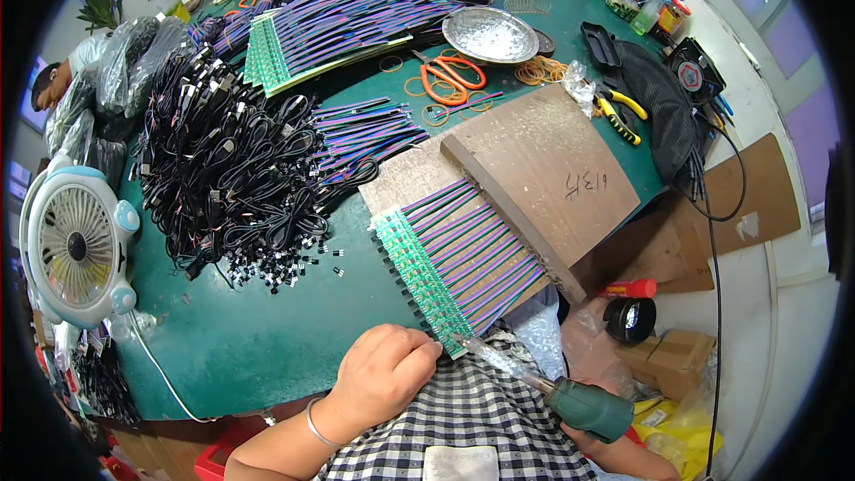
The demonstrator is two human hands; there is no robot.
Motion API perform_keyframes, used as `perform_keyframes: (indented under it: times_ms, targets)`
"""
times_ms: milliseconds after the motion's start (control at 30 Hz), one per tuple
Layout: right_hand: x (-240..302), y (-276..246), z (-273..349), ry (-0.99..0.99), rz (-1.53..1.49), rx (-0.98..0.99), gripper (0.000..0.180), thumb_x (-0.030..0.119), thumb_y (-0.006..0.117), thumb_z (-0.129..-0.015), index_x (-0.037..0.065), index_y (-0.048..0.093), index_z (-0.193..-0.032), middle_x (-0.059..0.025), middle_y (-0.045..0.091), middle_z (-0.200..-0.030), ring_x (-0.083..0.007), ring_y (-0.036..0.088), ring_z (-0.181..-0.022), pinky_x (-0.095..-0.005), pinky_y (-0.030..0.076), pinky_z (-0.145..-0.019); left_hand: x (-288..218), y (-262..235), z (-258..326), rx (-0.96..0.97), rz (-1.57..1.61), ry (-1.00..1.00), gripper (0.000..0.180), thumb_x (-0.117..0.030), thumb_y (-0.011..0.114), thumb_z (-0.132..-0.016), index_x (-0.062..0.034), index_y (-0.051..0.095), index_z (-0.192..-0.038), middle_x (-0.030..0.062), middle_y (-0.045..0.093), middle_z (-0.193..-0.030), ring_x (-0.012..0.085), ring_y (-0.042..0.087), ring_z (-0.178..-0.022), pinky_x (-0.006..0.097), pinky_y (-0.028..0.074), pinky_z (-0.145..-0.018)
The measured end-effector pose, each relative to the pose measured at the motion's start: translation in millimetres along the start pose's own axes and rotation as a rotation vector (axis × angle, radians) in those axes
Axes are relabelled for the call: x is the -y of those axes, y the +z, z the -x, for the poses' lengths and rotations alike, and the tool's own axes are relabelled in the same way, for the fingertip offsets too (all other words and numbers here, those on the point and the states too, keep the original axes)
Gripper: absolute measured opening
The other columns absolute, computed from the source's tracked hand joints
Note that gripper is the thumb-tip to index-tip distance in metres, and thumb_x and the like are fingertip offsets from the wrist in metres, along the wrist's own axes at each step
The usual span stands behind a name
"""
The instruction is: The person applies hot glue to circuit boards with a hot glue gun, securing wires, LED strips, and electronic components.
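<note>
A green circuit-board panel [419,269] lies at a slant on a wooden board [557,138]. Rows of purple, black and green wires [485,249] run from its right side under a wooden bar [512,214]. Small black pieces line its left edge. My left hand [387,372] is closed, fingertips at the panel's near end; whatever they pinch is hidden. My right hand [583,441], partly hidden, grips a green-handled tool with a long metal barrel [592,410]. The tool's tip meets the panel's near end, close to my left fingertips.
Left of the panel are heaped black cables [218,160] and a white fan [78,245]. Farther back lie a stack of wired panels [338,27], orange scissors [452,76] and a metal dish [490,34]. Yellow-black pliers [619,116] lie at right. Another person [55,85] is at far left.
</note>
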State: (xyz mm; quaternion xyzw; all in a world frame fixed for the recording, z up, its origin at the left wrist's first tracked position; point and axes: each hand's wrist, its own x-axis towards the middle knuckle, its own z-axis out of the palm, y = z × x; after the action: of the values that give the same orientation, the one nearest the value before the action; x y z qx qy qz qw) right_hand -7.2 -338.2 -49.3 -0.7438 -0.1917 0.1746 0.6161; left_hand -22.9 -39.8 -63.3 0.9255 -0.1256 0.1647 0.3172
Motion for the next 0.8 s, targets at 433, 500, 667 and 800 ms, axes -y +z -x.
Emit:
perform_keyframes:
  times_ms: [433,500,667,800]
  targets:
    - [-12.8,3.5,-1.2,-0.111,0.266,0.007,0.047,0.024,0.072,-0.072,-0.005,0.055,-0.105,-0.0127,0.063,-0.087,-0.0216,0.063,-0.076,-0.0297,0.050,-0.070,-2.1,-0.8,0.7,0.032,-0.015,-0.004,0.030,-0.002,0.072,-0.057,-0.0067,0.061,-0.085,0.0037,0.058,-0.080,0.0211,0.057,-0.071,0.032,0.047,-0.062]
    - [-8.8,6.6,0.3,-0.110,0.346,0.010,0.045,0.024,0.072,-0.072,-0.005,0.056,-0.102,-0.0126,0.063,-0.085,-0.0221,0.063,-0.075,-0.0301,0.050,-0.069,0.8,-1.4,-0.5,0.029,0.011,0.009,0.030,-0.001,0.072,-0.057,-0.0065,0.061,-0.085,0.0037,0.058,-0.080,0.0211,0.057,-0.071,0.032,0.047,-0.062]
    - [-10.5,6.3,-2.2,-0.113,0.318,0.026,0.042,0.023,0.071,-0.071,-0.003,0.058,-0.101,-0.0113,0.064,-0.083,-0.0225,0.063,-0.073,-0.0308,0.050,-0.065,1.0,-0.4,0.0,0.025,0.003,0.013,0.030,-0.001,0.072,-0.057,-0.0062,0.061,-0.085,0.0038,0.057,-0.080,0.0211,0.057,-0.071,0.032,0.047,-0.062]
    - [-15.5,5.3,0.8,-0.159,0.403,0.066,0.043,0.027,0.072,-0.072,-0.003,0.058,-0.101,-0.0111,0.065,-0.086,-0.0217,0.065,-0.076,-0.0306,0.051,-0.068,1.4,-0.3,-0.3,0.025,0.006,0.015,0.030,-0.001,0.071,-0.057,-0.0062,0.060,-0.085,0.0038,0.057,-0.079,0.0212,0.056,-0.070,0.032,0.046,-0.061]
